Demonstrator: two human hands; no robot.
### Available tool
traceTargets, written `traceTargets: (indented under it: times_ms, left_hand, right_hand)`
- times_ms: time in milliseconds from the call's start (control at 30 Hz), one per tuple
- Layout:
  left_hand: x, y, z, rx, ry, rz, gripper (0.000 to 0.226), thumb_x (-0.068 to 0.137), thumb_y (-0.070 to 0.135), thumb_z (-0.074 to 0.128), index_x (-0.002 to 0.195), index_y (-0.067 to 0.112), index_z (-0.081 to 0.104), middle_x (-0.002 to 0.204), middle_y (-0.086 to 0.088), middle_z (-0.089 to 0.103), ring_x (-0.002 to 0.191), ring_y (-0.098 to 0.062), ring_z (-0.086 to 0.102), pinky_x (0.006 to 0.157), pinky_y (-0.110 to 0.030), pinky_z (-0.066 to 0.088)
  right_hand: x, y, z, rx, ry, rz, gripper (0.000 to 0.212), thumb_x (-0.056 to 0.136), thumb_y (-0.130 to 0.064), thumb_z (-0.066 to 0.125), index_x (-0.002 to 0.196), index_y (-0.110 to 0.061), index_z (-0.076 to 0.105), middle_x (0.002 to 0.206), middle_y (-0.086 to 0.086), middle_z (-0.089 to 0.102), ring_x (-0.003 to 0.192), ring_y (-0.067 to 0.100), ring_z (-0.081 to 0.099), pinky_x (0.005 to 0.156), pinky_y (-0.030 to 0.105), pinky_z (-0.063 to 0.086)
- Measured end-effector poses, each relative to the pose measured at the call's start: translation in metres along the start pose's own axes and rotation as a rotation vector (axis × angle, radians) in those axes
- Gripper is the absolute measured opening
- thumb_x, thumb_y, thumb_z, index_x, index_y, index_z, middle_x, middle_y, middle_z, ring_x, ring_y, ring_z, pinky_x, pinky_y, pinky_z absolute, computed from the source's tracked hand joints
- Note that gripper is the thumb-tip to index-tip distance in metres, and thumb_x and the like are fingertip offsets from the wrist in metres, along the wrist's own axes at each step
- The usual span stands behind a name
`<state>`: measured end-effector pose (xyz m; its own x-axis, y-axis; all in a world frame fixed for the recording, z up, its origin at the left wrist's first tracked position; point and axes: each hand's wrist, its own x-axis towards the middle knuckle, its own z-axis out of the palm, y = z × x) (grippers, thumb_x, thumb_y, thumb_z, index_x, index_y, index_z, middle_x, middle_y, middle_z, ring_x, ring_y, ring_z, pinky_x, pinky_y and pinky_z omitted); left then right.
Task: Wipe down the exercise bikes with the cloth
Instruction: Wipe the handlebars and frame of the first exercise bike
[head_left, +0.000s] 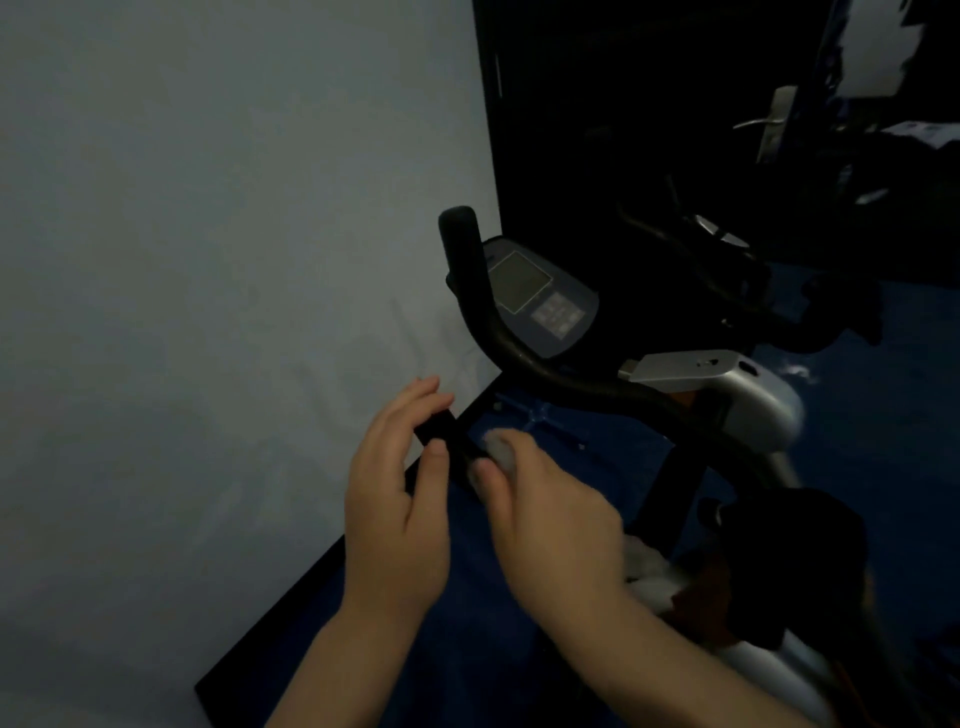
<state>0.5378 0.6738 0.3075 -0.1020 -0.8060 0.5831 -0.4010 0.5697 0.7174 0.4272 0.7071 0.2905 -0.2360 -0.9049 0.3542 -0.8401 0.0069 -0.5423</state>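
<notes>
We see the left hand pinching the black foam handlebar end; the right hand clenches the white fluffy cloth against it.

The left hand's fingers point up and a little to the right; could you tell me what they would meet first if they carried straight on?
Probably the pale wall. The left hand pinches the black handlebar end, and only wall shows beyond its fingertips, though depth is unclear.

Both forearms are bare to the frame edge — no sleeves, the left hand and right hand ungloved.
</notes>
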Motion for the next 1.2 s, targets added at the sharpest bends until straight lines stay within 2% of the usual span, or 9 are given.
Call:
traceTargets:
  times_ms: [167, 233, 433, 600, 667, 733, 833, 1000, 1200]
  left_hand:
    - [0.003, -0.007, 0.001, -0.218, 0.06, -0.161, 0.033, 0.093, 0.022, 0.044, 0.118, 0.035, 0.061, 0.128, 0.023, 0.058, 0.124, 0.004, 0.049, 0.102, -0.01, 0.037]
    - [0.004, -0.011, -0.003, -0.262, 0.019, -0.172, 0.036, 0.094, 0.024, 0.044, 0.126, 0.03, 0.058, 0.126, 0.026, 0.059, 0.122, 0.006, 0.05, 0.098, -0.004, 0.037]
    - [0.01, -0.015, -0.016, -0.377, -0.011, -0.164, 0.035, 0.095, 0.024, 0.04, 0.124, 0.03, 0.058, 0.12, 0.029, 0.062, 0.114, 0.009, 0.055, 0.089, -0.001, 0.04]
    - [0.012, -0.028, -0.026, -0.405, -0.07, -0.132, 0.035, 0.098, 0.024, 0.038, 0.128, 0.029, 0.054, 0.124, 0.028, 0.06, 0.119, 0.008, 0.052, 0.091, -0.002, 0.039]
    - [0.016, -0.033, -0.029, -0.38, -0.097, -0.113, 0.035, 0.097, 0.025, 0.038, 0.127, 0.034, 0.053, 0.127, 0.03, 0.057, 0.123, 0.008, 0.049, 0.093, -0.002, 0.037]
    - [0.023, -0.031, -0.028, -0.374, -0.111, -0.068, 0.034, 0.097, 0.023, 0.039, 0.127, 0.032, 0.054, 0.126, 0.029, 0.058, 0.123, 0.007, 0.049, 0.095, -0.004, 0.038]
    - [0.031, -0.017, -0.018, -0.368, -0.168, 0.031, 0.032, 0.098, 0.024, 0.04, 0.126, 0.03, 0.053, 0.128, 0.021, 0.059, 0.123, 0.001, 0.052, 0.1, -0.014, 0.042]
    - [0.039, -0.011, 0.003, -0.112, -0.281, 0.358, 0.029, 0.097, 0.026, 0.04, 0.116, 0.023, 0.061, 0.128, 0.009, 0.059, 0.126, -0.009, 0.051, 0.109, -0.044, 0.035]
    - [0.023, -0.021, 0.026, 0.5, -0.246, 0.555, 0.022, 0.092, 0.028, 0.049, 0.087, 0.028, 0.07, 0.089, 0.015, 0.071, 0.095, -0.01, 0.059, 0.111, -0.046, 0.011]
  right_hand:
    - [0.002, -0.007, 0.003, -0.153, -0.025, -0.158, 0.055, 0.091, -0.047, 0.051, 0.138, -0.019, 0.048, 0.129, -0.004, 0.061, 0.078, 0.015, 0.065, 0.061, 0.029, 0.053]
    - [-0.005, 0.002, -0.002, -0.181, -0.079, -0.197, 0.056, 0.089, -0.05, 0.043, 0.141, -0.027, 0.043, 0.134, -0.009, 0.057, 0.082, 0.011, 0.064, 0.058, 0.026, 0.052]
    - [0.049, -0.048, 0.015, 0.297, 0.021, 0.026, 0.025, 0.101, -0.039, 0.031, 0.123, -0.038, 0.041, 0.115, -0.008, 0.058, 0.096, 0.018, 0.058, 0.072, 0.034, 0.044]
    - [0.021, -0.035, 0.019, -0.031, 0.13, -0.306, 0.066, 0.09, -0.023, 0.058, 0.147, -0.034, 0.026, 0.153, -0.005, 0.033, 0.093, 0.019, 0.057, 0.061, 0.033, 0.052]
    - [0.016, -0.02, 0.012, -0.034, 0.107, -0.261, 0.061, 0.095, -0.036, 0.046, 0.147, -0.042, 0.015, 0.146, -0.013, 0.04, 0.095, 0.015, 0.059, 0.065, 0.033, 0.052]
    - [0.024, -0.021, 0.008, 0.079, 0.019, -0.089, 0.041, 0.097, -0.053, 0.027, 0.138, -0.05, 0.026, 0.116, -0.018, 0.056, 0.094, 0.011, 0.06, 0.067, 0.031, 0.045]
    - [0.037, -0.027, 0.012, 0.029, -0.048, -0.019, 0.036, 0.101, -0.045, 0.021, 0.127, -0.032, 0.043, 0.096, -0.001, 0.061, 0.085, 0.026, 0.061, 0.067, 0.04, 0.049]
    - [-0.029, 0.005, 0.0, -0.153, 0.005, -0.02, 0.047, 0.098, -0.047, 0.022, 0.139, -0.032, 0.038, 0.115, -0.003, 0.057, 0.09, 0.017, 0.056, 0.073, 0.037, 0.049]
    - [-0.044, 0.056, -0.011, -0.079, 0.172, 0.259, 0.041, 0.1, -0.032, 0.031, 0.126, -0.011, 0.056, 0.132, 0.0, 0.051, 0.128, 0.015, 0.039, 0.119, 0.034, 0.014]
